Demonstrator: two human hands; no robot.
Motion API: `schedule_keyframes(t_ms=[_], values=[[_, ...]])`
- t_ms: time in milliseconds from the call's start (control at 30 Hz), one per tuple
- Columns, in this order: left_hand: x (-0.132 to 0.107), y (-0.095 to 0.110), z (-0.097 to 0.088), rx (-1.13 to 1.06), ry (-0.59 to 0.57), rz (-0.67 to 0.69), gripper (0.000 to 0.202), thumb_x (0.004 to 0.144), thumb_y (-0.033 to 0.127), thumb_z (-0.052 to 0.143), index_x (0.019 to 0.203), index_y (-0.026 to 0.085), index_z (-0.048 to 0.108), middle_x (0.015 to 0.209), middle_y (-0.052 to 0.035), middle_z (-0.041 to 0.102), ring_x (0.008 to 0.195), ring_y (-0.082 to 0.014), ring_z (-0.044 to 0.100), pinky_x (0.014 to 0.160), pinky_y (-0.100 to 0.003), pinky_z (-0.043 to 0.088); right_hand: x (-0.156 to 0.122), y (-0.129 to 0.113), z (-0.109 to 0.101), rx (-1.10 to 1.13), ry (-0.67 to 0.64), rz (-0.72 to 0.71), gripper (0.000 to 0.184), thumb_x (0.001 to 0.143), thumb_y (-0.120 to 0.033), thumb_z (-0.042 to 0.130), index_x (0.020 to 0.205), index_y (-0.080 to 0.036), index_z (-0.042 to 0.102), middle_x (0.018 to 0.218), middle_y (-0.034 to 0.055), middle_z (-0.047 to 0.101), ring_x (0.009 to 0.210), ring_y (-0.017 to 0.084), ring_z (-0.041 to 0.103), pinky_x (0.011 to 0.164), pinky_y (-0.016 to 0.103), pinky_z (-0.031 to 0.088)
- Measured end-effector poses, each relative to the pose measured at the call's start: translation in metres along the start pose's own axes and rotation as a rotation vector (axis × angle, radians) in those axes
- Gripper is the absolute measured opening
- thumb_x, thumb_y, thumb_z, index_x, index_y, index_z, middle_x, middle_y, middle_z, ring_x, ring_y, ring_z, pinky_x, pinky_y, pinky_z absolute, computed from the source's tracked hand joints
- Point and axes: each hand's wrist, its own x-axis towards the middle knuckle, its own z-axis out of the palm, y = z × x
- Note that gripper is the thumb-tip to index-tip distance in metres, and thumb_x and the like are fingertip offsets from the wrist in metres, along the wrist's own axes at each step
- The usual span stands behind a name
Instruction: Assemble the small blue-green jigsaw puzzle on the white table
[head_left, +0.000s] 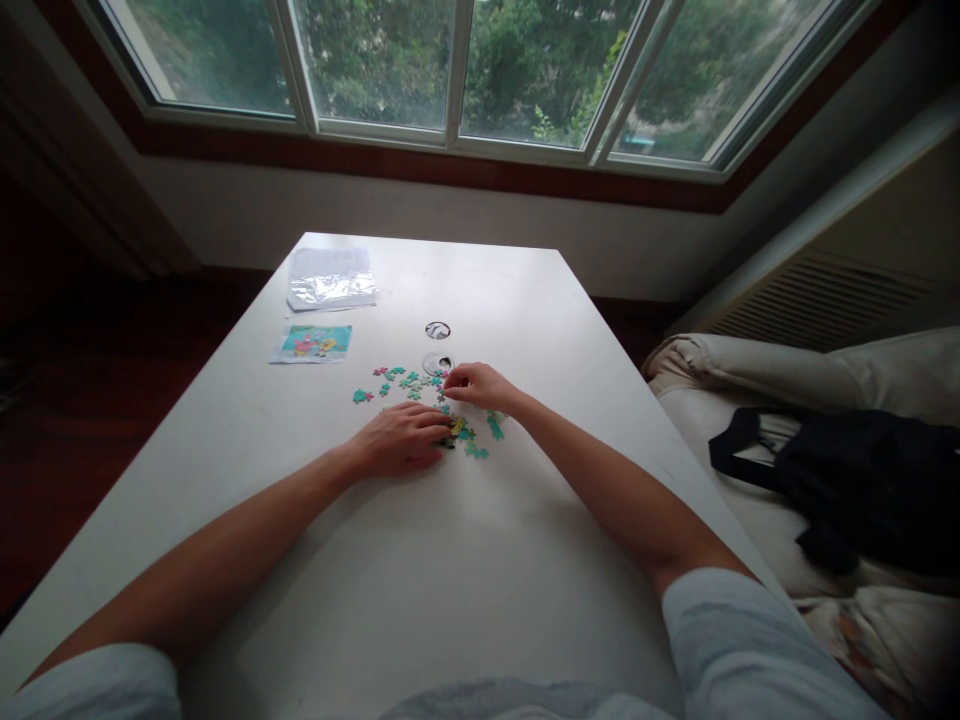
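Observation:
Several small jigsaw puzzle pieces (412,382), mostly turquoise with some pink and yellow, lie loose on the white table (480,580). My left hand (396,438) rests over the near part of the pile, its fingers stretched out and covering some pieces. Beyond it, my right hand (480,386) is closed in a pinch at a small puzzle piece (442,397) at its fingertips. A few turquoise pieces (495,425) lie under and beside my right wrist. Near my left fingertips is a cluster with yellow parts (458,428).
A printed cartoon picture (321,343) lies left of the pieces, with a clear plastic bag (332,279) behind it. Two round fittings (438,330) are set in the tabletop. On the right, a dark bag or garment (870,485) lies on a pale sofa (739,395). A window stands beyond.

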Motion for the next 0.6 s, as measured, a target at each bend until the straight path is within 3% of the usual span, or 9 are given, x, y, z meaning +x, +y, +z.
schedule_keyframes(t_ms=[200, 600], values=[[0.0, 0.001, -0.001, 0.001, -0.005, 0.003, 0.036, 0.099, 0.037, 0.051, 0.131, 0.025, 0.062, 0.138, -0.0065, 0.065, 0.124, -0.023, 0.061, 0.109, -0.039, 0.045, 0.008, -0.001, 0.001, -0.039, -0.13, 0.014, 0.015, 0.079, -0.024, 0.068, 0.088, -0.017, 0.078, 0.075, -0.0011, 0.069, 0.068, 0.011, 0.056, 0.061, 0.021, 0.033], [0.0, 0.0, -0.001, -0.011, -0.017, 0.0, 0.033, 0.097, 0.032, 0.053, 0.128, 0.025, 0.064, 0.135, -0.0045, 0.067, 0.123, -0.0215, 0.063, 0.109, -0.037, 0.047, 0.009, -0.016, 0.003, -0.234, -0.129, -0.003, 0.013, 0.078, -0.024, 0.068, 0.089, -0.018, 0.073, 0.079, -0.0004, 0.069, 0.069, 0.011, 0.054, 0.062, 0.021, 0.032]])
